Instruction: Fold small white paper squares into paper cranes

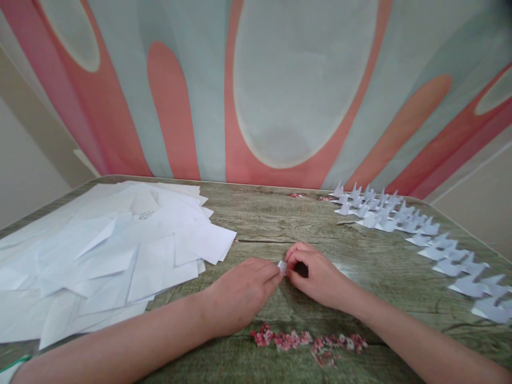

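Note:
A small piece of folded white paper (282, 267) is pinched between my two hands, just above the middle of the table. My left hand (244, 290) grips its left side, the fingers pressed together and partly covering it. On the other side, my right hand (314, 272) holds the paper between thumb and fingertips, the other fingers curled. Only a small part of the paper shows, so its folded shape cannot be made out. Several folded white paper cranes (424, 226) stand in rows along the right side of the table.
A wide, loose pile of white paper sheets (104, 250) covers the left of the wood-patterned table (256, 213). Pink flower patterns (284, 339) show on the tabletop near my forearms. Behind the table rises a wall covering (208, 106) with red and pale blue shapes.

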Available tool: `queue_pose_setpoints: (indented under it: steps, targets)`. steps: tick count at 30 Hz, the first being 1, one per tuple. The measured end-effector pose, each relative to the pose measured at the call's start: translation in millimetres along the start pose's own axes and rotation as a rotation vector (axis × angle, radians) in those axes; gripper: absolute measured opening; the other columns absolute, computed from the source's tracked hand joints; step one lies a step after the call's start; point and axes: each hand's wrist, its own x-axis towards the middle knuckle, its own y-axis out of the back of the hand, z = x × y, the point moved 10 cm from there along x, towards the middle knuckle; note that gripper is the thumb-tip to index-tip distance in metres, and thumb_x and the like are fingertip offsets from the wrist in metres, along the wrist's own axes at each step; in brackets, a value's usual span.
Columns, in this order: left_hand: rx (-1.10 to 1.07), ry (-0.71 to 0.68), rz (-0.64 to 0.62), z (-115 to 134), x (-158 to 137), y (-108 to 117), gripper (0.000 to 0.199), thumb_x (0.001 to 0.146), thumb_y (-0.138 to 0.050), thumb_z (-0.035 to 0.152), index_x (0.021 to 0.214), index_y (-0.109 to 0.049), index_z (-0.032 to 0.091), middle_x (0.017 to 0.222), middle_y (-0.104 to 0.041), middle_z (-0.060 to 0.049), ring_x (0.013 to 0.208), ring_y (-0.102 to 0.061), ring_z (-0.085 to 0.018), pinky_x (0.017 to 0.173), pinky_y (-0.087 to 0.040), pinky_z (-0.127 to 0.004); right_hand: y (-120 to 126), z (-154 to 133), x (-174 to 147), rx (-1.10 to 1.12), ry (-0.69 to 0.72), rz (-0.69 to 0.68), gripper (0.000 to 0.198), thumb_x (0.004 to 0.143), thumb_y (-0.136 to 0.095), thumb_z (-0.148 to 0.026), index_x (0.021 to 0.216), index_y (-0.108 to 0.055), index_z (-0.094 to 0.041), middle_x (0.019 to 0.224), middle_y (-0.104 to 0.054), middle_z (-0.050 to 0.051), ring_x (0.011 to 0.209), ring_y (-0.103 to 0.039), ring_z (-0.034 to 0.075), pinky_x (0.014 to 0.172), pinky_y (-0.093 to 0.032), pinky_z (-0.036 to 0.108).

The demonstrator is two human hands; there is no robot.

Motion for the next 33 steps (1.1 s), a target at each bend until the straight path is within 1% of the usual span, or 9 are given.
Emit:
queue_pose_setpoints:
  steps: [5,13,17,20,24,29,33]
  targets:
    - [0.025,-0.007,-0.009,1.1,0.8,-2.5,0.031,0.087,-0.041,0.013,0.118,-0.046,0.010,0.110,-0.056,-0.011,0.104,-0.051,-0.023,0.092,-0.039,-0.037,0.2,-0.4,0.7,-0.018,-0.015,0.008,0.015,0.068,-0.052,-0.003,0.066,-0.052,-0.018,0.079,-0.054,0.002,0.077,-0.051,0.016,0.071,-0.040,0.029]
    - [0.034,-0.010,0.015,1.9,2.4,-1.0,0.027,0.089,-0.041,0.016,0.115,-0.048,0.011,0.103,-0.058,-0.009,0.100,-0.052,-0.021,0.091,-0.040,-0.035,-0.7,0.1,-0.6,-0.037,-0.022,0.013,0.016,0.066,-0.052,-0.003,0.069,-0.050,-0.019,0.079,-0.053,0.002,0.078,-0.049,0.016,0.070,-0.039,0.030]
    - [0.054,-0.015,0.015,1.8,3.2,0.2,0.025,0.089,-0.042,0.016,0.112,-0.051,0.011,0.099,-0.059,-0.009,0.096,-0.053,-0.021,0.088,-0.041,-0.035,0.8,6.2,-1.7,-0.013,-0.052,0.021,0.016,0.069,-0.054,-0.006,0.077,-0.048,-0.019,0.079,-0.052,0.000,0.077,-0.048,0.016,0.069,-0.038,0.029]
    - [0.067,-0.026,0.036,1.6,3.7,2.2,0.024,0.088,-0.043,0.016,0.110,-0.052,0.012,0.097,-0.059,-0.009,0.097,-0.053,-0.021,0.088,-0.040,-0.035,-0.8,7.6,-0.8,0.010,-0.044,-0.002,0.014,0.073,-0.054,-0.007,0.077,-0.048,-0.019,0.080,-0.051,0.000,0.077,-0.048,0.016,0.069,-0.038,0.028]
    - [0.065,-0.032,0.039,0.7,4.6,2.2,0.024,0.088,-0.043,0.017,0.109,-0.053,0.012,0.098,-0.058,-0.009,0.095,-0.053,-0.021,0.088,-0.041,-0.035,-2.8,6.8,0.6,0.017,-0.023,-0.022,0.014,0.074,-0.053,-0.006,0.076,-0.048,-0.019,0.081,-0.051,0.001,0.078,-0.048,0.016,0.069,-0.038,0.028]
    - [0.074,-0.014,0.040,-0.1,4.0,3.3,0.026,0.087,-0.045,0.017,0.112,-0.052,0.013,0.100,-0.058,-0.008,0.098,-0.052,-0.021,0.089,-0.041,-0.035,-2.8,6.4,-1.0,0.030,-0.017,0.001,0.015,0.073,-0.052,-0.004,0.077,-0.050,-0.019,0.082,-0.051,0.002,0.080,-0.048,0.016,0.072,-0.039,0.030]
    - [0.068,-0.001,0.055,0.0,3.8,6.3,0.026,0.088,-0.044,0.017,0.112,-0.052,0.012,0.102,-0.058,-0.009,0.101,-0.051,-0.020,0.090,-0.041,-0.035,-2.4,8.5,-1.4,0.040,-0.025,0.015,0.016,0.073,-0.052,-0.004,0.079,-0.051,-0.019,0.082,-0.052,0.001,0.079,-0.049,0.016,0.070,-0.039,0.030]
